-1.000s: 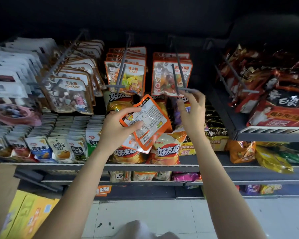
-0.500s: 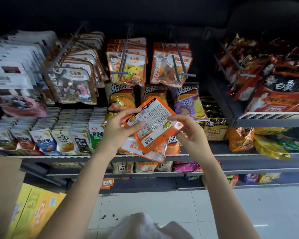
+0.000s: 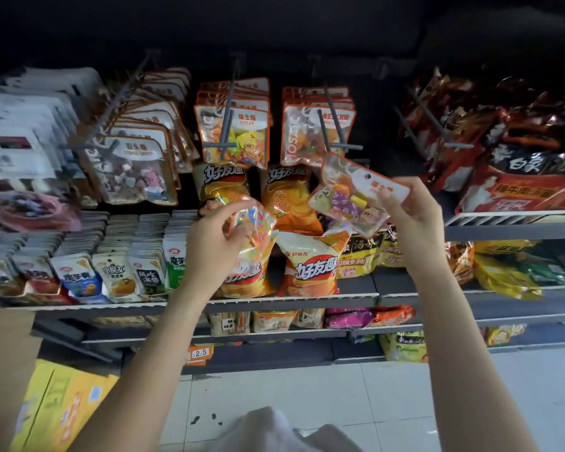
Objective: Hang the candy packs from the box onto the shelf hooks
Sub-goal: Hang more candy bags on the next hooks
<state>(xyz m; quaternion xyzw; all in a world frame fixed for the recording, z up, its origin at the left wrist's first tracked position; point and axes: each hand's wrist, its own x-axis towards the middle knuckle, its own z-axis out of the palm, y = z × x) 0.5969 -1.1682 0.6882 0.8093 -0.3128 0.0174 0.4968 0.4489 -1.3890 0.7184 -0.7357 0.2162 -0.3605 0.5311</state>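
Dark metal shelving (image 3: 294,300), several tiers, stocked with crisp bags, noodle packets and small sachets; a top row of peg hooks carries hanging sweets. Yellow cardboard box (image 3: 56,406), low left on the tiled floor.

Peg hook (image 3: 331,125), centre-right, part-filled with orange-edged packs; its crossbar tip sits just above the raised pack.

Candy pack, raised (image 3: 349,197): clear film pouch, orange border, white header card, assorted bright sweets visible inside. Held tilted, header to the right, just below that hook. Right hand (image 3: 415,220) pinches it at the header end, fingers and thumb closed on the card.

Candy pack, reserve (image 3: 252,223): same type, crumpled and glossy, bunched in the curled fingers of the left hand (image 3: 209,246), in front of the crisp bags.

Handling, judged: light, soft-bodied, film likely slippery; the stiffer header is the sound place to grip, leaving its hang hole free.
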